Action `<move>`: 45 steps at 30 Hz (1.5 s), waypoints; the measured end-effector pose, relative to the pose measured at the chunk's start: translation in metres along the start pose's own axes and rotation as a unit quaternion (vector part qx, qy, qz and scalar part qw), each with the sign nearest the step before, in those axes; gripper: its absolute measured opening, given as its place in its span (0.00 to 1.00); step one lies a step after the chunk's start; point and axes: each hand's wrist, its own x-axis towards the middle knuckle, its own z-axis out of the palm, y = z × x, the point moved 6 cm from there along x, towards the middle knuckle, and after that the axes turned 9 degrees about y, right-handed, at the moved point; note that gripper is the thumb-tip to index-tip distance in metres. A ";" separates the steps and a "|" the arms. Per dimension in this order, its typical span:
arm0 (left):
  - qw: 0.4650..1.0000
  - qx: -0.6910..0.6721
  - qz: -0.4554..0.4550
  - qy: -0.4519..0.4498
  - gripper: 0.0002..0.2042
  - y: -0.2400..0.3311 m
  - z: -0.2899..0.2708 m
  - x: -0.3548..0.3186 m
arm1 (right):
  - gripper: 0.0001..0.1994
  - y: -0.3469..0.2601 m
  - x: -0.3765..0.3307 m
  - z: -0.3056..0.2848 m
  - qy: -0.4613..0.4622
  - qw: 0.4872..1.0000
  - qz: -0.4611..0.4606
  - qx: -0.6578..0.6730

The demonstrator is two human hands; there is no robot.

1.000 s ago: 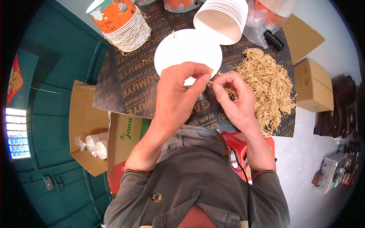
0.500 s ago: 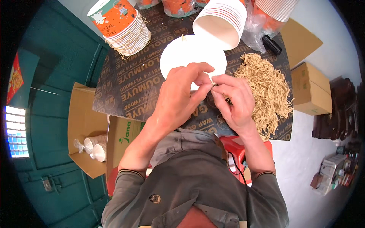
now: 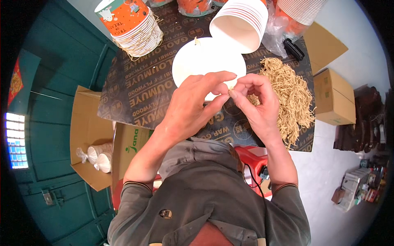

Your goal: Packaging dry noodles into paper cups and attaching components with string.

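My left hand (image 3: 189, 104) and my right hand (image 3: 259, 104) meet over the near edge of a round white paper piece (image 3: 207, 57), perhaps a bucket; its depth cannot be made out. Between the fingertips of both hands is a small pale bit of cord (image 3: 231, 87), mostly hidden. Thumb and fingers of the left hand are pinched on it, with the index finger arched above. The right thumb presses against bent fingers at the same spot. A short tan cord end (image 3: 197, 41) pokes up at the white piece's far edge. Right of my right hand lies a heap of tan cords (image 3: 291, 102).
Stacked orange-and-white paper buckets with cords (image 3: 137, 35) stand at the far left. Nested white buckets (image 3: 238, 26) lie on their side behind. A black object (image 3: 293, 49) rests beside plastic wrap. Cardboard boxes (image 3: 336, 98) flank the dark table (image 3: 135, 98).
The right hand has turned, its thumb now up against the bent fingers at the cord. The left hand keeps its pinch nearly in place. The view has shifted slightly.
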 end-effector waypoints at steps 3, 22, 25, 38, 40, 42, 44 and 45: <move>1.000 0.010 -0.003 0.009 0.26 0.001 -0.001 0.000 | 0.07 0.004 -0.003 0.000 0.030 0.999 0.000 0.015; 0.997 0.021 0.028 0.071 0.26 -0.003 -0.002 -0.003 | 0.11 -0.004 -0.012 0.005 0.034 0.979 -0.161 -0.124; 0.999 0.019 0.005 0.043 0.26 -0.002 -0.003 -0.005 | 0.08 -0.010 -0.009 0.005 0.022 0.974 -0.181 -0.132; 0.998 0.009 0.012 0.061 0.29 0.001 -0.001 -0.007 | 0.07 -0.011 -0.008 0.012 0.054 0.996 -0.063 -0.043; 0.997 0.008 0.017 0.068 0.29 0.001 -0.001 -0.007 | 0.08 -0.016 -0.007 0.012 0.054 0.991 -0.087 -0.087; 0.997 0.007 0.016 0.074 0.29 0.000 -0.002 -0.008 | 0.08 -0.017 -0.007 0.011 0.050 0.988 -0.105 -0.100; 0.997 0.005 0.015 0.082 0.29 0.000 -0.003 -0.009 | 0.09 -0.019 -0.007 0.010 0.046 0.985 -0.124 -0.114; 0.996 0.004 0.018 0.083 0.29 -0.001 -0.001 -0.009 | 0.10 -0.018 -0.007 0.009 0.043 0.979 -0.143 -0.139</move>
